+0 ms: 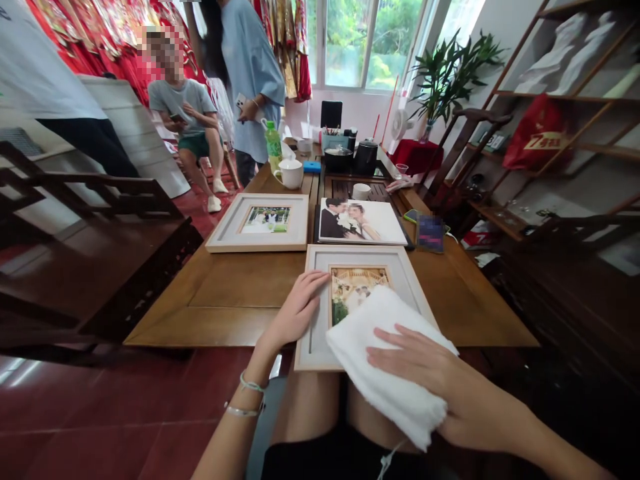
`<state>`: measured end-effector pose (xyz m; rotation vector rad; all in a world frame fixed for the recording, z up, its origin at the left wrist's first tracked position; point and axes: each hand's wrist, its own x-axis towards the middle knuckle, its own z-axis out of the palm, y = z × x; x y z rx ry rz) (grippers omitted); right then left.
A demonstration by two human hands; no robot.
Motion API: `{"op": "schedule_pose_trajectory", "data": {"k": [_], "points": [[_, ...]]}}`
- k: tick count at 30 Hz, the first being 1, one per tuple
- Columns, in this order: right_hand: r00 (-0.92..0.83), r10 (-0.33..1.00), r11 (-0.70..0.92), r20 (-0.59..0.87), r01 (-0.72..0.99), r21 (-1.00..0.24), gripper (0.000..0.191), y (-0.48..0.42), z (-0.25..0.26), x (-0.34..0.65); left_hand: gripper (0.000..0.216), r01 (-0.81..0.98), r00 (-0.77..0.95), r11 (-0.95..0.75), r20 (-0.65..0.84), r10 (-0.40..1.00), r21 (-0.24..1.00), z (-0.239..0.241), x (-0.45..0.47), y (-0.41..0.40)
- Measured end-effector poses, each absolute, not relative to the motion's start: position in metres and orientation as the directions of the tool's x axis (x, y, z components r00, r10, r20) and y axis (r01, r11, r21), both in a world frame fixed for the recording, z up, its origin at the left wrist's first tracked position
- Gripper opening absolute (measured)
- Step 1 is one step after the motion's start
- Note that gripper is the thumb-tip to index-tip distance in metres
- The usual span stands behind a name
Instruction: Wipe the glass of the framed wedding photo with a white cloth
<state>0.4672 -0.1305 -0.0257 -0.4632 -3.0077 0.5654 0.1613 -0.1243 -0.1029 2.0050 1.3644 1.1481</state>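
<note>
Pressing white cloth [387, 357] on frame [320, 320] | right hand [425, 363] flat | left hand [295, 313] flat, steadying

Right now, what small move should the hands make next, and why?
Probably slide the white cloth up across the nearest frame: the right hand presses it on the lower corner, the photo above is uncovered, and the left hand steadies the frame.

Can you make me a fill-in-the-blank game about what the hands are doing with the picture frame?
1. The right hand presses a folded ____ towel onto the nearest frame.
2. The left hand rests flat on that frame's ____ side.
3. The white mug stands beside a ____ bottle.

Missing words: white; left; green
</note>
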Motion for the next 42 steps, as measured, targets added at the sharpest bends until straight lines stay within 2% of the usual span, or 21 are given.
{"op": "schedule_pose_trajectory", "data": {"k": [4,7,11,16,20,27,31,34,37,42], "points": [[-0.935,0.353,0.894,0.018,0.331,-0.302,0.077,-0.107,-0.031,0.461,0.05,0.521,0.175,-0.416,0.384,0.907,0.745,-0.103,0.16,-0.124],[-0.89,0.44,0.889,0.121,0.414,-0.195,0.07,-0.068,-0.045,0.458,0.051,0.518,0.178,-0.411,0.376,0.909,0.75,-0.101,0.16,-0.125],[-0.803,0.537,0.841,0.26,0.534,-0.087,0.074,-0.015,-0.053,0.456,0.051,0.518,0.176,-0.4,0.363,0.915,0.756,-0.099,0.16,-0.126],[-0.753,0.579,0.806,0.313,0.587,-0.08,0.073,0.003,-0.057,0.44,0.051,0.513,0.166,-0.406,0.377,0.911,0.756,-0.1,0.16,-0.126],[-0.816,0.536,0.844,0.217,0.513,-0.159,0.076,-0.031,-0.056,0.431,0.05,0.516,0.158,-0.397,0.371,0.915,0.759,-0.1,0.161,-0.126],[-0.947,0.314,0.834,-0.067,0.308,-0.458,0.088,-0.116,-0.015,0.458,0.049,0.518,0.162,-0.4,0.372,0.914,0.756,-0.099,0.162,-0.126],[-0.953,0.276,0.808,-0.126,0.301,-0.507,0.091,-0.12,-0.001,0.481,0.05,0.514,0.168,-0.402,0.37,0.914,0.758,-0.097,0.161,-0.126],[-0.919,0.384,0.827,-0.088,0.385,-0.41,0.085,-0.1,-0.009,0.491,0.05,0.514,0.17,-0.402,0.37,0.913,0.757,-0.097,0.161,-0.127],[-0.869,0.493,0.838,0.026,0.467,-0.282,0.083,-0.068,-0.026,0.488,0.05,0.512,0.171,-0.403,0.369,0.913,0.759,-0.098,0.16,-0.126],[-0.799,0.568,0.823,0.199,0.547,-0.152,0.083,-0.018,-0.044,0.46,0.05,0.503,0.164,-0.407,0.378,0.911,0.762,-0.1,0.16,-0.125]]}}
